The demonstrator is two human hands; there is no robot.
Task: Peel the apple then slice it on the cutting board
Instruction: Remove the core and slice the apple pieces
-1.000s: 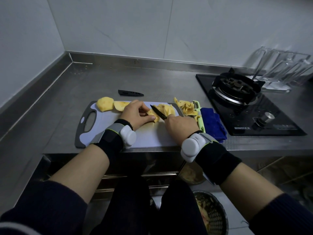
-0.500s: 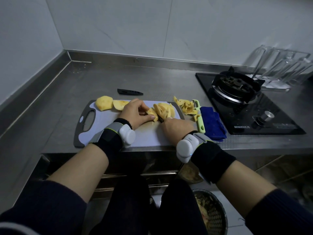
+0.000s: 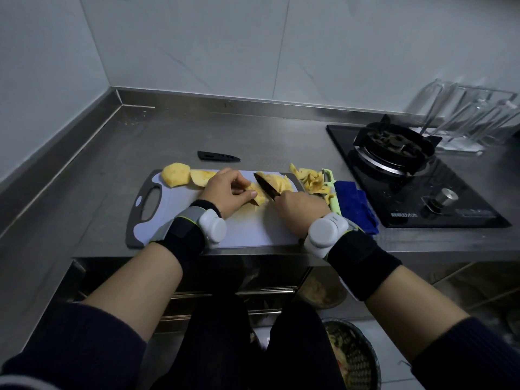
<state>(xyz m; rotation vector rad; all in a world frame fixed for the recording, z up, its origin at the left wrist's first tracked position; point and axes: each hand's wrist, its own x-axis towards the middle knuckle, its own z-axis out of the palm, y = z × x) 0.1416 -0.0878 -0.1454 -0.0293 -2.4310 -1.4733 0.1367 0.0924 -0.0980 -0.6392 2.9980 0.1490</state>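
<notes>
One grey-rimmed cutting board (image 3: 247, 226) lies on the steel counter in front of me. It holds two peeled, pale yellow apple pieces at its far left corner, a rounded chunk (image 3: 176, 174) touching a flatter piece (image 3: 201, 177). My left hand (image 3: 225, 192) pinches one apple wedge (image 3: 257, 194) with curled fingers. Beside it is a heap of slices (image 3: 277, 181), too overlapped to count. My right hand (image 3: 298, 209) is wrapped around one black knife (image 3: 266, 185), its blade tilted between wedge and heap. One green peeler (image 3: 332, 192) lies by the peels (image 3: 311, 180).
</notes>
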